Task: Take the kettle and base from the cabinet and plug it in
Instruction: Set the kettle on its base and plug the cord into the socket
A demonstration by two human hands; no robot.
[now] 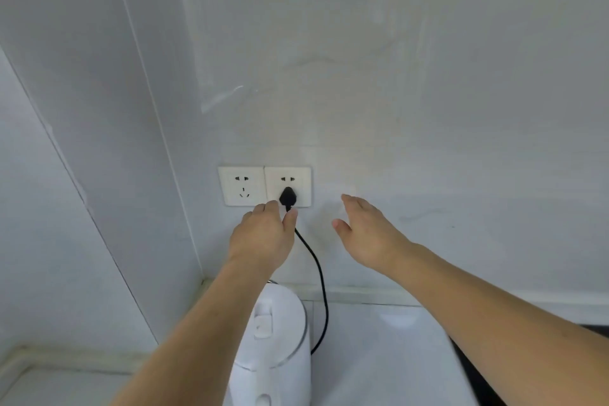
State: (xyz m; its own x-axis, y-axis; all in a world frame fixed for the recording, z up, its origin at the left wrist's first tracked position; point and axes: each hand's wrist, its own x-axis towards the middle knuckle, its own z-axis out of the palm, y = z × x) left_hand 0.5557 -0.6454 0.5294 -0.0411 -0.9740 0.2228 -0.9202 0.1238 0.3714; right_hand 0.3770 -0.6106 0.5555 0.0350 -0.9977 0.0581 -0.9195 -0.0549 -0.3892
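A white kettle (275,343) stands on the counter below my arms; its base is hidden beneath it. Its black cord (321,290) runs up the wall to a black plug (288,196) seated in the right-hand wall socket (301,181). My left hand (262,237) is just under the plug, with thumb and fingertips closed around the cord where it leaves the plug. My right hand (369,234) hovers to the right of the socket, fingers spread, holding nothing.
A second, unused socket (242,186) sits left of the plugged one. A wall corner runs down on the left. The pale counter (379,356) extends right to a dark edge (468,369).
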